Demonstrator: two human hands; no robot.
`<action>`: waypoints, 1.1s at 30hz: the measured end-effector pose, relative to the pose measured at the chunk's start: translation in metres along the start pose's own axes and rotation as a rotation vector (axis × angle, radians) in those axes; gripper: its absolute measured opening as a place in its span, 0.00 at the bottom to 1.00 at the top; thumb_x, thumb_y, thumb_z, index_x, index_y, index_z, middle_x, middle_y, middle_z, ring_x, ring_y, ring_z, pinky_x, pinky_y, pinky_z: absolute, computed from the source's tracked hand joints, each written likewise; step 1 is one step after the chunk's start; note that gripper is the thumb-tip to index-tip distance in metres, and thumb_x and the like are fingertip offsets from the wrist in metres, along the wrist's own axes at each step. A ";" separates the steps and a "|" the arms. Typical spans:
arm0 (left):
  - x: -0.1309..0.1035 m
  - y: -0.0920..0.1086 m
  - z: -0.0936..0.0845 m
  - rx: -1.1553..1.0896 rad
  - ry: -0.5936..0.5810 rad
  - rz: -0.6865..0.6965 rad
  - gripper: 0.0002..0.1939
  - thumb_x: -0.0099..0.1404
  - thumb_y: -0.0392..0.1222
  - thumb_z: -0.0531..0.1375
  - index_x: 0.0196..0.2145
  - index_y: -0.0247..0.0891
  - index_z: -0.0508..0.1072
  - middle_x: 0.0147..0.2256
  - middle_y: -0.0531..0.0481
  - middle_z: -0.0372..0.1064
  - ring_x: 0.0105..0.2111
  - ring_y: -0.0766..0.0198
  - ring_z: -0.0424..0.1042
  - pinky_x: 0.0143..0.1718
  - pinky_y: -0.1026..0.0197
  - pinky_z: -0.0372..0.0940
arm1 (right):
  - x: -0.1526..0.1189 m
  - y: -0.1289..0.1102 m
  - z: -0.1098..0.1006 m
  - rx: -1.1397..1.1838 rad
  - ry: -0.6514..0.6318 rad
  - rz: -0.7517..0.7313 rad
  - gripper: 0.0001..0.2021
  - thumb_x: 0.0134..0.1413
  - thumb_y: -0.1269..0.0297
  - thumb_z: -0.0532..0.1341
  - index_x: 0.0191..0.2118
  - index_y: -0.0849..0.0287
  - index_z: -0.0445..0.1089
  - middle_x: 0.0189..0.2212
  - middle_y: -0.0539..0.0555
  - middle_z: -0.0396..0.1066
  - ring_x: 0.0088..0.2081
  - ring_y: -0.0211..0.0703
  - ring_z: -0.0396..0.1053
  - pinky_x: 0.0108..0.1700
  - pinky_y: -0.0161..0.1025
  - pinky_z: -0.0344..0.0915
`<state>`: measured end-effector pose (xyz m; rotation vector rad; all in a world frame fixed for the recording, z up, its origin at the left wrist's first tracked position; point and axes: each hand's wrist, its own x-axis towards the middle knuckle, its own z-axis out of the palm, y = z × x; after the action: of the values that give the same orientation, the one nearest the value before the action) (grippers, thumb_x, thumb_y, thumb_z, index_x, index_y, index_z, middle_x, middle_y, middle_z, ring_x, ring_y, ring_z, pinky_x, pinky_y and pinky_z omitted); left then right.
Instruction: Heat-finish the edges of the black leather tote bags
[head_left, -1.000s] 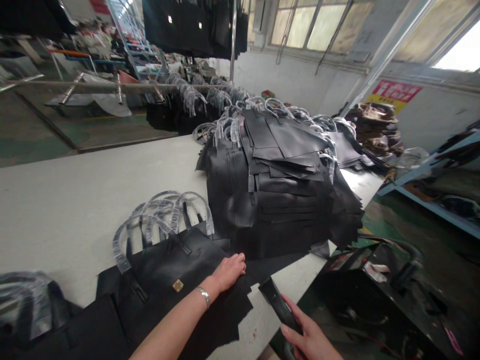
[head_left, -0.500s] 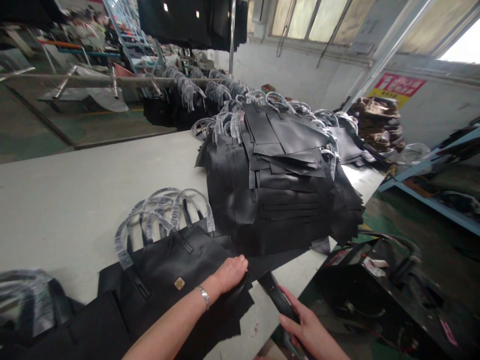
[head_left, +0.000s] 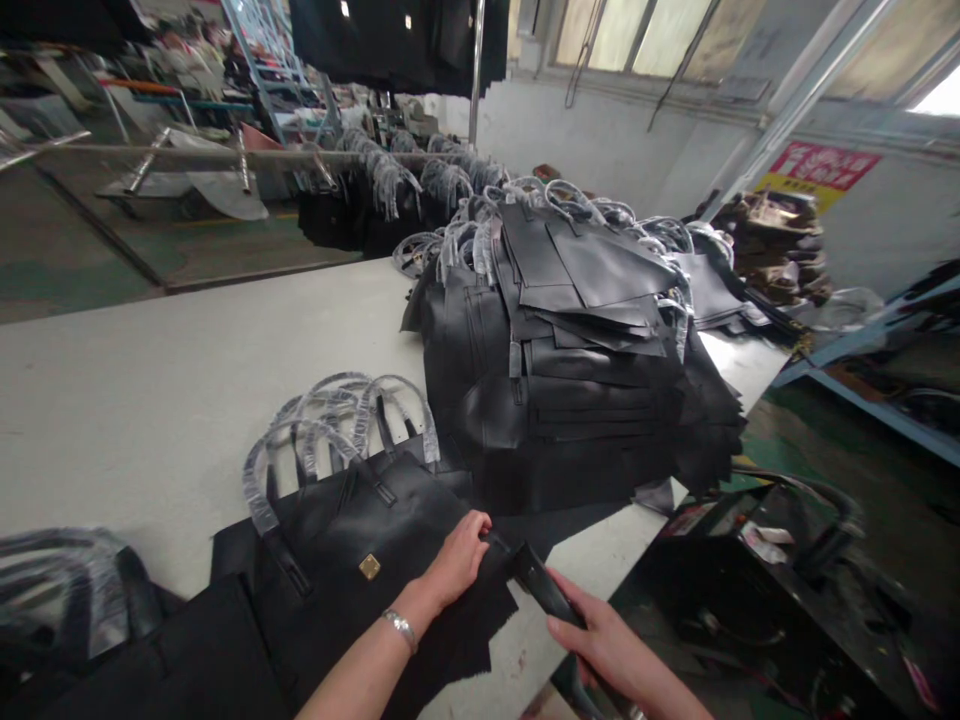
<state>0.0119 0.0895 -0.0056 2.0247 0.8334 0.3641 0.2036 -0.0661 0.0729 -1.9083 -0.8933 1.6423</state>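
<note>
At lower centre, the left hand [head_left: 459,555] pinches a smooth black leather-like bag panel [head_left: 416,510] by its edge; the right hand [head_left: 596,635] grips a long black handheld tool [head_left: 546,590].

Smooth black leather-look bag panel [head_left: 322,540] with shiny gold-toned metal plate [head_left: 369,567]

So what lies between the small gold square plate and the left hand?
Just the smooth black leather-like bag panel, bare there, in the head view.
</note>
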 end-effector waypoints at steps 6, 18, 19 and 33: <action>-0.002 -0.008 0.002 -0.097 0.026 0.052 0.21 0.55 0.23 0.51 0.45 0.40 0.57 0.41 0.48 0.59 0.39 0.63 0.64 0.41 0.60 0.63 | 0.026 -0.018 0.011 0.010 -0.010 0.012 0.34 0.53 0.60 0.59 0.65 0.50 0.51 0.22 0.44 0.63 0.13 0.29 0.58 0.14 0.27 0.55; -0.002 -0.014 0.002 -0.137 0.064 0.066 0.26 0.51 0.22 0.52 0.46 0.40 0.56 0.39 0.51 0.57 0.36 0.66 0.62 0.38 0.62 0.62 | 0.030 -0.034 0.007 0.033 -0.077 0.072 0.33 0.55 0.62 0.57 0.66 0.51 0.49 0.20 0.43 0.62 0.12 0.31 0.60 0.13 0.27 0.55; -0.002 -0.013 0.002 -0.131 0.066 0.063 0.26 0.51 0.22 0.52 0.47 0.40 0.55 0.39 0.51 0.57 0.35 0.66 0.62 0.38 0.62 0.62 | 0.029 -0.033 0.006 0.036 -0.080 0.067 0.33 0.55 0.62 0.57 0.66 0.51 0.49 0.20 0.43 0.62 0.12 0.31 0.60 0.13 0.27 0.55; -0.019 0.000 0.004 0.092 0.076 -0.004 0.11 0.63 0.31 0.52 0.43 0.42 0.63 0.42 0.49 0.61 0.41 0.60 0.64 0.45 0.57 0.61 | 0.016 -0.007 -0.005 0.056 0.157 -0.121 0.34 0.54 0.55 0.58 0.65 0.55 0.49 0.32 0.50 0.72 0.17 0.32 0.63 0.20 0.32 0.60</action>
<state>0.0000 0.0738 -0.0071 2.1047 0.9159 0.4087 0.2080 -0.0492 0.0679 -1.8775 -0.8722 1.4113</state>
